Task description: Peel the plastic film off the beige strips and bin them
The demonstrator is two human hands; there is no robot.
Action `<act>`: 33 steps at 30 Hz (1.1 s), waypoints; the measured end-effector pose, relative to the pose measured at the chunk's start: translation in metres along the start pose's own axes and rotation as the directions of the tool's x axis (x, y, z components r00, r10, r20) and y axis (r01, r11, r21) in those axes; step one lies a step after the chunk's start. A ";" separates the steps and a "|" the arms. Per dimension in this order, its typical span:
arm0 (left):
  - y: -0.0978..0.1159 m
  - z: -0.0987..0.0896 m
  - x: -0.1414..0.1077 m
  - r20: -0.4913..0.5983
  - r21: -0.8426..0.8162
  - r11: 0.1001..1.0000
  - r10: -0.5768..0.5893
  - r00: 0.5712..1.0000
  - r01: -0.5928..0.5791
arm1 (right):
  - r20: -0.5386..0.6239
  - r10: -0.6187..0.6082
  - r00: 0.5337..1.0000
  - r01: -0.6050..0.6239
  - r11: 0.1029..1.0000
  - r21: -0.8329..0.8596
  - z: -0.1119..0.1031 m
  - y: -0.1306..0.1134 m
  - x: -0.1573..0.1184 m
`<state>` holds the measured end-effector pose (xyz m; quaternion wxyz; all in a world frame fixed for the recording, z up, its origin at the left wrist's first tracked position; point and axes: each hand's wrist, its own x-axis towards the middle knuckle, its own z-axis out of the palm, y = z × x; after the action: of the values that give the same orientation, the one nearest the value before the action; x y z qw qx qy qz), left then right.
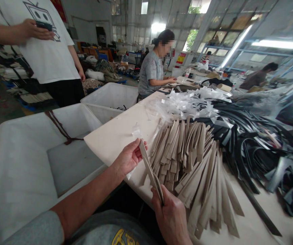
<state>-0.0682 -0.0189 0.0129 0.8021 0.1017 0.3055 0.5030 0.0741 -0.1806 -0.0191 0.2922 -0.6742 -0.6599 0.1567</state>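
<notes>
My left hand and my right hand both grip a long, folded beige strip of leather or leatherette. My left hand holds its upper part, where a scrap of clear plastic film sticks up. My right hand pinches the lower end. Just beyond them, a heap of similar beige strips fans across the cream table top. More beige strips spread out close to my right hand.
Black strips lie heaped to the right, with loose clear film behind them. Two large white bins stand along the table's left edge. A standing person holds a phone at left. Another person works at the table's far end.
</notes>
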 end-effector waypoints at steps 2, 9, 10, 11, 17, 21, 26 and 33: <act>-0.004 -0.002 -0.002 0.021 0.026 1.000 -0.008 1.000 0.007 | 0.030 0.040 0.999 -0.041 0.998 0.041 -0.002 -0.001 0.003; -0.031 -0.011 -0.031 0.395 0.395 0.919 -0.155 0.905 -0.015 | 0.155 0.157 0.975 -0.212 0.856 0.472 -0.011 -0.023 0.037; -0.029 -0.010 -0.031 0.429 0.414 0.910 -0.171 0.887 -0.025 | 0.161 0.153 0.975 -0.215 0.830 0.514 -0.011 -0.025 0.041; -0.025 -0.008 -0.029 0.438 0.399 0.916 -0.141 0.888 -0.051 | 0.167 0.149 0.975 -0.217 0.812 0.542 -0.010 -0.027 0.045; -0.017 -0.002 -0.018 0.302 0.333 0.907 0.156 0.941 -0.257 | 0.140 0.137 0.981 -0.193 0.789 0.584 -0.001 -0.030 0.055; -0.028 -0.007 -0.027 0.386 0.428 0.900 -0.097 0.917 -0.086 | 0.083 0.099 0.992 -0.129 0.809 0.574 0.001 -0.030 0.057; -0.010 0.003 -0.019 0.233 0.279 0.911 0.242 0.942 -0.303 | 0.162 0.107 0.981 -0.181 0.808 0.561 0.012 -0.026 0.052; -0.035 -0.007 -0.031 0.285 0.427 0.899 -0.031 0.958 -0.098 | 0.084 0.077 0.993 -0.112 0.796 0.595 0.010 -0.029 0.057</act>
<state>-0.0559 -0.0630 0.0032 0.7854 0.3551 0.2901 0.4157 0.0493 -0.1237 0.0006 0.4632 -0.5751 -0.5502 0.3899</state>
